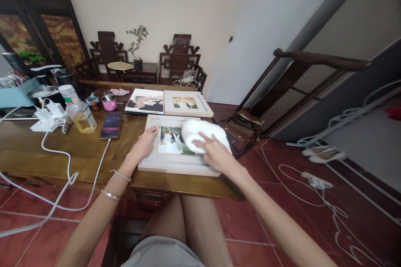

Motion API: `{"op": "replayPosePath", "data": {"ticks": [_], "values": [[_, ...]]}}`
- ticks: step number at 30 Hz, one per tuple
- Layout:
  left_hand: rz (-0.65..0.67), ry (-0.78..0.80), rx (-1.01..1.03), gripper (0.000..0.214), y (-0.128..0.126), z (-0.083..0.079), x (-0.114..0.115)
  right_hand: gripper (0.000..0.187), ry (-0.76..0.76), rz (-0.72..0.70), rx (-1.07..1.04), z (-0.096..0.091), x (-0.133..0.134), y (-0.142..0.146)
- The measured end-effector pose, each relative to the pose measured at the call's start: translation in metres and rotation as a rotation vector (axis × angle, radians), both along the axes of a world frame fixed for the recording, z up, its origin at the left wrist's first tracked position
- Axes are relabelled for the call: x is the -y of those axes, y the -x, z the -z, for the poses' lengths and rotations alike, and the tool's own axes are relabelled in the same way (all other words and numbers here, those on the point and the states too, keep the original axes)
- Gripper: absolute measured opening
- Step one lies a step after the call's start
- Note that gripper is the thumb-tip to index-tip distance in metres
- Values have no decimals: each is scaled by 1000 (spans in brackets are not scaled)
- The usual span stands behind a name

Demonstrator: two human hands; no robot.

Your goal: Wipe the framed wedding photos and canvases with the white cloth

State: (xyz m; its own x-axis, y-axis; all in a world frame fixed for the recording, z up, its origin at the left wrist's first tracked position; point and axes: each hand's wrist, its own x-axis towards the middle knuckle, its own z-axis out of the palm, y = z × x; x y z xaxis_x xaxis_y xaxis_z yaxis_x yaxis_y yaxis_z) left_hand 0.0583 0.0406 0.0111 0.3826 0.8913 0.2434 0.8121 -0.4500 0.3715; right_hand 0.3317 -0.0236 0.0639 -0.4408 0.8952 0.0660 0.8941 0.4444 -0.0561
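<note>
A photo frame with a pale border lies flat on the wooden table, near its front edge. Its picture shows two people outdoors, one in a white dress. My left hand grips the frame's left side, fingers resting on the border. A fluffy white cloth covers the right part of the frame, bunched under my right hand. The right fingers press into the cloth, which touches the frame's face. The frame's right edge is partly hidden by cloth and hand.
Behind lie a second photo frame and a photo album. To the left are a charging phone, a bottle, a pink cup and a power strip. A wooden chair stands right of the table.
</note>
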Motion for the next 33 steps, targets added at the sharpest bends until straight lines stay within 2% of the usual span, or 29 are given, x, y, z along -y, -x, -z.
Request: {"op": "replayPosePath", "data": {"ticks": [3, 5, 8, 11, 13, 16, 18, 20, 25, 27, 30, 33], "values": [[-2, 1, 8, 61, 1, 0, -1, 65, -104, 31, 17, 6, -46, 2], [-16, 3, 18, 61, 1, 2, -1, 62, -167, 11, 45, 7, -62, 3], [-27, 2, 25, 63, 1, 3, -2, 58, -252, -69, 66, 7, -63, 2], [-22, 0, 24, 64, 0, 4, -3, 55, -329, -59, 52, 9, -56, -2], [-25, -4, 30, 65, 0, 3, -3, 57, -301, -28, 64, 10, -56, -2], [-46, -13, 44, 64, 0, 3, -2, 60, -171, -16, 84, 9, -57, 2], [-55, -25, 51, 62, 0, 5, -2, 60, -101, -33, 85, 4, -50, 5], [-56, -38, 57, 61, 0, 7, -3, 60, -41, -62, 84, -2, -30, 6], [-61, -19, 55, 62, -1, 9, -4, 65, 99, -148, 23, -16, 53, 2], [-58, -5, 49, 62, -2, 7, -3, 67, 121, -174, -33, -16, 76, 0], [-44, 7, 39, 62, -2, 3, -2, 69, 116, -178, -89, -10, 78, -2], [-18, 7, 25, 61, -1, 0, -1, 69, 74, -144, -76, -1, 42, -1]]}}
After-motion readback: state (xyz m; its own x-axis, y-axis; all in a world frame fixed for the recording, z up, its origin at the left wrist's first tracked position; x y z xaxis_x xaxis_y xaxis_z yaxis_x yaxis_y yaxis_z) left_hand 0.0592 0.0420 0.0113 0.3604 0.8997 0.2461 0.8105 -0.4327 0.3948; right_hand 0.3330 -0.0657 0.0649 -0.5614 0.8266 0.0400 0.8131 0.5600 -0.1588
